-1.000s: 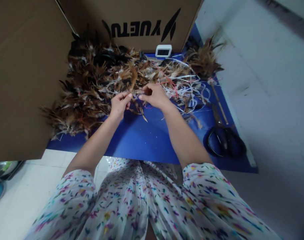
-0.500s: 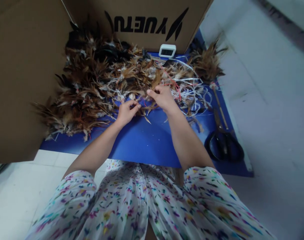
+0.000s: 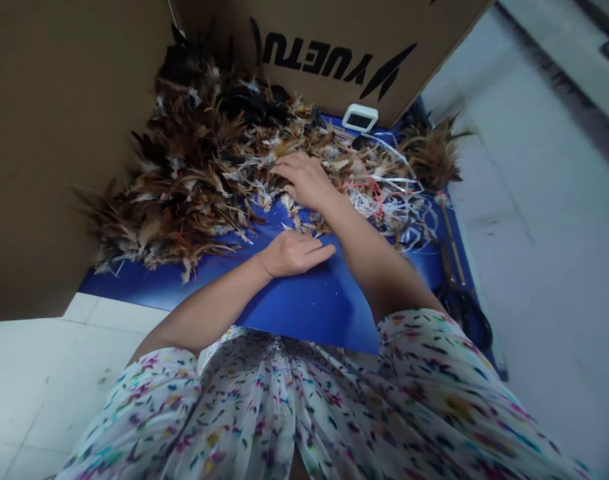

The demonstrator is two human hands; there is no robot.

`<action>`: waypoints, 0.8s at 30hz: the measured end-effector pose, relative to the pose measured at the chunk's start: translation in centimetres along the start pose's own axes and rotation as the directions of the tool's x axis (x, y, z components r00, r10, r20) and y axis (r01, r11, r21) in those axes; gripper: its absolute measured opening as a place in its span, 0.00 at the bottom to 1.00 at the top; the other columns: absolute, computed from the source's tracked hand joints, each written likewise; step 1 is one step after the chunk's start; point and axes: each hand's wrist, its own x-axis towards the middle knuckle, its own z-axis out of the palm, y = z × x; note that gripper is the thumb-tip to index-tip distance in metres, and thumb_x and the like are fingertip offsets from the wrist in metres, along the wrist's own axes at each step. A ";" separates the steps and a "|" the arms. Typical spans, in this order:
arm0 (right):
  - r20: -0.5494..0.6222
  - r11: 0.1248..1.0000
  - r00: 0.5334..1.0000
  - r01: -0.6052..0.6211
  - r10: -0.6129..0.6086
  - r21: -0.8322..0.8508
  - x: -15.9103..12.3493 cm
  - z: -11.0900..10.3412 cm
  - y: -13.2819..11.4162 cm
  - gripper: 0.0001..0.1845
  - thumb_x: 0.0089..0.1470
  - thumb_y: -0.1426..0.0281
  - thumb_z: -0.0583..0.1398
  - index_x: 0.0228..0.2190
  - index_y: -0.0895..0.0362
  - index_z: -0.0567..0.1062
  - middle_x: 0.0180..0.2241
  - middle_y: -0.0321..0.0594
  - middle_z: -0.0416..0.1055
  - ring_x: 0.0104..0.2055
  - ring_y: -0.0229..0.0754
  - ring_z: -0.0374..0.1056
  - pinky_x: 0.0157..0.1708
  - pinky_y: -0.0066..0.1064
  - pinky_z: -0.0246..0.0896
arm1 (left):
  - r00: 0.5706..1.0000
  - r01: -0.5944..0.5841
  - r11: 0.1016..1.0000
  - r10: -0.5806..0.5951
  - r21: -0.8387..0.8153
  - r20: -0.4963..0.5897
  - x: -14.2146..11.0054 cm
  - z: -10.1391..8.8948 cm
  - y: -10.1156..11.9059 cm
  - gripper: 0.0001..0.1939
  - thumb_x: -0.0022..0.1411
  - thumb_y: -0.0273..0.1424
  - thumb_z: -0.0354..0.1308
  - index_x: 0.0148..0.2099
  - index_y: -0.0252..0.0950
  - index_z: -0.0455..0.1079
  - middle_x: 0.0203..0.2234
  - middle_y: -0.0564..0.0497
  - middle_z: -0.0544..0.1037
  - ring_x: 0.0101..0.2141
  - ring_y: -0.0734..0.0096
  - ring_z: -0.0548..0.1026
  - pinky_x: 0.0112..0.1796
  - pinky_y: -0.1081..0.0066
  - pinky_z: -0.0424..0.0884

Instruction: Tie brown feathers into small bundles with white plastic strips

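Observation:
A big pile of brown and black feathers (image 3: 184,200) lies over the table's far and left parts. My right hand (image 3: 307,180) reaches into its middle, back upward, with fingers stretched over the feathers. Its fingertips point left and touch the pile. Nearer to me, my left hand (image 3: 295,255) is above the blue tabletop with its fingers curled in. Whatever those fingers hold is hidden; a few pale feather tips show just behind the knuckles. White plastic strips (image 3: 404,213) and thin red strips (image 3: 371,190) lie tangled right of my right hand.
Tall cardboard panels stand at the left (image 3: 59,153) and back (image 3: 329,33). A small white device (image 3: 360,118) with a dark screen leans at the back. On the right lie a feather duster (image 3: 434,157) with a wooden stick and black-handled scissors (image 3: 471,317), partly behind my arm.
My left hand has come toward me and to the right, turning its knuckles up. My right hand has shifted left, its fingers now spread over the pile. The view has tilted slightly.

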 end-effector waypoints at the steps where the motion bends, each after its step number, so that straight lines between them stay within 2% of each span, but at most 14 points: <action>1: 0.036 0.999 0.999 0.000 0.001 -0.038 0.7 0.7 0.0 0.24 0.61 0.73 0.55 0.57 0.53 0.73 0.59 0.49 0.71 0.60 0.59 0.61 0.55 0.54 0.59 | 1.000 -0.014 1.000 0.014 0.007 0.005 0.0 -0.1 -0.1 0.17 0.73 0.30 0.46 0.42 0.40 0.77 0.19 0.52 0.72 0.21 0.74 0.70 0.24 0.71 0.63; 4: 0.105 0.992 0.994 -0.023 0.036 -0.120 1.6 2.2 0.4 0.18 0.61 0.72 0.55 0.50 0.57 0.79 0.49 0.53 0.75 0.56 0.60 0.63 0.51 0.53 0.60 | 1.000 -0.003 1.000 0.003 0.002 -0.020 -0.1 0.0 -0.3 0.17 0.73 0.30 0.46 0.42 0.40 0.77 0.20 0.51 0.74 0.23 0.73 0.72 0.24 0.70 0.64; 6: 0.093 0.993 0.994 -0.045 0.055 -0.109 1.4 2.4 1.1 0.14 0.62 0.71 0.56 0.42 0.57 0.82 0.44 0.52 0.77 0.53 0.59 0.64 0.50 0.52 0.61 | 0.998 0.038 0.999 -0.039 -0.019 -0.043 -0.2 0.1 -0.4 0.17 0.73 0.30 0.46 0.42 0.40 0.77 0.21 0.50 0.75 0.24 0.72 0.73 0.25 0.70 0.65; 9: 0.030 0.996 0.996 -0.084 0.084 -0.010 0.2 1.3 2.2 0.14 0.62 0.70 0.56 0.41 0.56 0.82 0.43 0.51 0.78 0.48 0.56 0.68 0.49 0.48 0.64 | 0.985 0.147 0.989 -0.147 -0.006 -0.088 -0.3 0.2 -0.7 0.16 0.73 0.31 0.48 0.40 0.39 0.77 0.23 0.49 0.77 0.25 0.71 0.74 0.27 0.69 0.66; 11: -0.015 0.993 0.993 -0.113 0.114 0.037 -1.1 -0.1 2.7 0.15 0.62 0.71 0.55 0.42 0.56 0.82 0.42 0.51 0.78 0.47 0.55 0.70 0.49 0.47 0.64 | 0.945 0.288 0.958 -0.286 -0.010 -0.158 -0.3 0.1 -1.1 0.16 0.73 0.32 0.47 0.41 0.37 0.77 0.25 0.48 0.78 0.27 0.70 0.76 0.30 0.69 0.68; 13: -0.057 0.987 0.988 -0.141 0.145 0.072 -2.5 -1.4 2.8 0.16 0.62 0.72 0.54 0.43 0.56 0.82 0.42 0.51 0.78 0.47 0.55 0.71 0.50 0.47 0.64 | 0.858 0.448 0.892 -0.448 -0.061 -0.252 -0.2 -0.3 -1.7 0.16 0.73 0.33 0.47 0.43 0.36 0.76 0.31 0.45 0.80 0.33 0.68 0.78 0.36 0.68 0.71; 15: -0.096 0.982 0.981 -0.157 0.166 0.101 -3.9 -2.5 2.7 0.16 0.62 0.72 0.54 0.42 0.55 0.82 0.42 0.50 0.78 0.48 0.55 0.71 0.51 0.49 0.64 | 0.741 0.571 0.812 -0.574 -0.123 -0.348 -0.2 -0.7 -2.5 0.13 0.72 0.33 0.50 0.44 0.36 0.75 0.37 0.44 0.80 0.40 0.66 0.78 0.42 0.67 0.73; 17: -0.121 0.976 0.976 -0.162 0.180 0.142 -5.1 -3.1 2.4 0.16 0.61 0.73 0.54 0.41 0.54 0.82 0.41 0.48 0.79 0.48 0.55 0.71 0.52 0.50 0.62 | 0.618 0.666 0.725 -0.669 -0.176 -0.413 -0.2 -0.9 -3.3 0.10 0.70 0.35 0.54 0.44 0.36 0.73 0.39 0.44 0.77 0.40 0.67 0.76 0.42 0.68 0.73; 19: -0.128 0.967 0.975 -0.154 0.182 0.204 -5.9 -3.3 2.1 0.15 0.60 0.74 0.54 0.39 0.53 0.82 0.41 0.46 0.79 0.48 0.53 0.72 0.53 0.49 0.63 | 0.535 0.722 0.656 -0.731 -0.219 -0.423 -0.3 -0.8 -4.0 0.09 0.67 0.37 0.57 0.43 0.36 0.71 0.38 0.45 0.75 0.38 0.68 0.74 0.39 0.70 0.73; 20: -0.124 0.959 0.975 -0.148 0.182 0.240 -6.2 -3.3 1.9 0.15 0.60 0.75 0.55 0.39 0.53 0.81 0.41 0.45 0.79 0.48 0.53 0.72 0.52 0.47 0.63 | 0.522 0.733 0.639 -0.749 -0.235 -0.407 -0.4 -0.7 -4.2 0.09 0.67 0.37 0.58 0.43 0.36 0.70 0.38 0.46 0.75 0.37 0.68 0.74 0.38 0.71 0.73; 21: -0.119 0.951 0.975 -0.147 0.185 0.273 -6.5 -3.3 1.8 0.16 0.58 0.76 0.55 0.40 0.53 0.81 0.41 0.44 0.79 0.48 0.52 0.73 0.51 0.46 0.64 | 0.528 0.732 0.635 -0.757 -0.245 -0.385 -0.4 -0.6 -4.3 0.09 0.66 0.37 0.59 0.43 0.36 0.69 0.37 0.46 0.74 0.37 0.69 0.74 0.37 0.71 0.73; 24: -0.109 0.927 0.967 -0.185 0.231 0.325 -7.0 -3.7 1.5 0.17 0.54 0.78 0.59 0.43 0.53 0.80 0.41 0.43 0.80 0.47 0.52 0.74 0.49 0.44 0.66 | 0.591 0.697 0.674 -0.733 -0.244 -0.337 -0.6 -0.4 -4.3 0.11 0.68 0.36 0.57 0.46 0.34 0.70 0.39 0.45 0.74 0.38 0.68 0.75 0.36 0.72 0.73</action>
